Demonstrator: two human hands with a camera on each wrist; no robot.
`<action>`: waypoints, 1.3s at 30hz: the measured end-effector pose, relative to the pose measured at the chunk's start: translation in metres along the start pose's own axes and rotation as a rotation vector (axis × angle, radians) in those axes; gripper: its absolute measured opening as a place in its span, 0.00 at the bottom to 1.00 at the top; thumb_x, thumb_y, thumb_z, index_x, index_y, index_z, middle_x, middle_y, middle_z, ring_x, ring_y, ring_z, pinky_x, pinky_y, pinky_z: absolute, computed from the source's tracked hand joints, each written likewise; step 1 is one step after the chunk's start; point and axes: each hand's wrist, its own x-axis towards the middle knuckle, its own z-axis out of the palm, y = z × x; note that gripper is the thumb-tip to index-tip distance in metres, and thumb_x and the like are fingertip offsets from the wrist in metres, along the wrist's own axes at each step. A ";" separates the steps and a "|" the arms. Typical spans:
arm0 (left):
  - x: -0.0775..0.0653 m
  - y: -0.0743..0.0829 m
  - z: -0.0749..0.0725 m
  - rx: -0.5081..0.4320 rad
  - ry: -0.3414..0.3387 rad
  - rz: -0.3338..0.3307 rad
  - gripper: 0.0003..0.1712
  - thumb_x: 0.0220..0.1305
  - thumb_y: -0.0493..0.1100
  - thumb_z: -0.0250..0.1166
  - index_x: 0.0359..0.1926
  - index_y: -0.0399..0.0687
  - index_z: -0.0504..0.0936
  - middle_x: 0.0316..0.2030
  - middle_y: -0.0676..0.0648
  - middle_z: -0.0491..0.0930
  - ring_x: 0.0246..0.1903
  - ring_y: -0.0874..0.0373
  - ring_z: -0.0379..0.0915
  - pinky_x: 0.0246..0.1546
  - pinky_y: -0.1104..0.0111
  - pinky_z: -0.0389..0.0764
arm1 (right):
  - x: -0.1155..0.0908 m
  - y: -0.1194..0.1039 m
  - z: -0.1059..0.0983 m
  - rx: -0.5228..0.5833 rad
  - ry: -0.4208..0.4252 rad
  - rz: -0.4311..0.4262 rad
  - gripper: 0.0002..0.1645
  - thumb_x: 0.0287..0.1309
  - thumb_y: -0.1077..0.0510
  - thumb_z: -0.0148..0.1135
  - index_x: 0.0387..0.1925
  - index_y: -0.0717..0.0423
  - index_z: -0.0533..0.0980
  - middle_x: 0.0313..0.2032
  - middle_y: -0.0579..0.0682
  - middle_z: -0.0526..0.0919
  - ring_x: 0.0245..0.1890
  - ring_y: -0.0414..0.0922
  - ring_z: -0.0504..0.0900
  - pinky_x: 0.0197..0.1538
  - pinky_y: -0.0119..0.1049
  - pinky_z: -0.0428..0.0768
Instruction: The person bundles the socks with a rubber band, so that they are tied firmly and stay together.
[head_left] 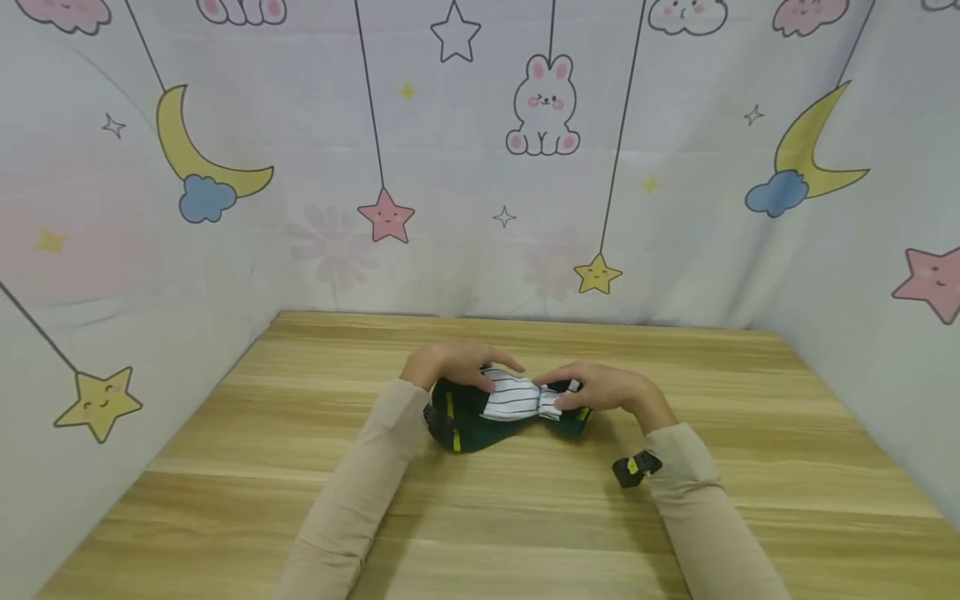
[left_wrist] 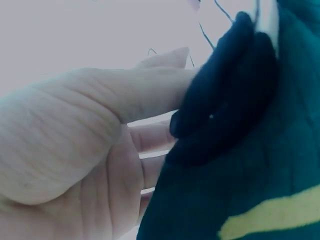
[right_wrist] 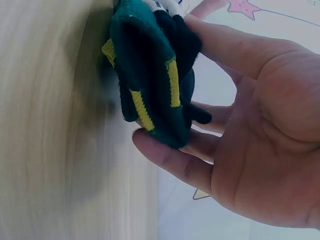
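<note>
Between both hands is a soft bundle of dark green knitted cloth (head_left: 480, 433) with yellow stripes and black parts. Over its front lies a white piece with dark stripes (head_left: 513, 396), gathered narrow near the right. My left hand (head_left: 465, 364) grips the bundle's left part from above, thumb at the white piece; in the left wrist view the thumb passes behind black, finger-like ends (left_wrist: 227, 95). My right hand (head_left: 603, 386) pinches the right end between thumb and fingers. A fold of green knit with yellow bars (right_wrist: 150, 85) faces the right wrist camera.
The bundle is held at a wood-grain table (head_left: 525, 517), toward its back half. White cloth walls (head_left: 465, 275) printed with stars, moons and bunnies stand behind it and at both sides. A black strap device (head_left: 636, 468) sits at the right wrist.
</note>
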 end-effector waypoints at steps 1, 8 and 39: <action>0.000 -0.001 0.000 -0.003 0.006 0.000 0.30 0.73 0.43 0.61 0.73 0.59 0.68 0.71 0.48 0.66 0.70 0.52 0.61 0.68 0.57 0.63 | 0.000 0.000 0.000 -0.006 0.002 0.002 0.27 0.69 0.62 0.59 0.68 0.61 0.70 0.66 0.63 0.71 0.68 0.61 0.65 0.68 0.59 0.62; -0.003 -0.001 -0.001 -0.087 0.032 -0.013 0.30 0.71 0.43 0.64 0.71 0.60 0.71 0.67 0.43 0.71 0.65 0.47 0.68 0.63 0.54 0.70 | 0.001 0.001 -0.002 -0.093 0.024 -0.044 0.26 0.71 0.59 0.59 0.67 0.55 0.73 0.67 0.63 0.69 0.69 0.62 0.64 0.67 0.61 0.63; -0.003 0.006 -0.003 -0.197 -0.149 0.096 0.21 0.75 0.42 0.58 0.65 0.56 0.78 0.57 0.49 0.79 0.40 0.52 0.83 0.52 0.67 0.76 | 0.001 -0.005 0.002 -0.080 -0.053 -0.049 0.17 0.73 0.57 0.56 0.58 0.54 0.80 0.58 0.53 0.75 0.54 0.48 0.72 0.55 0.45 0.71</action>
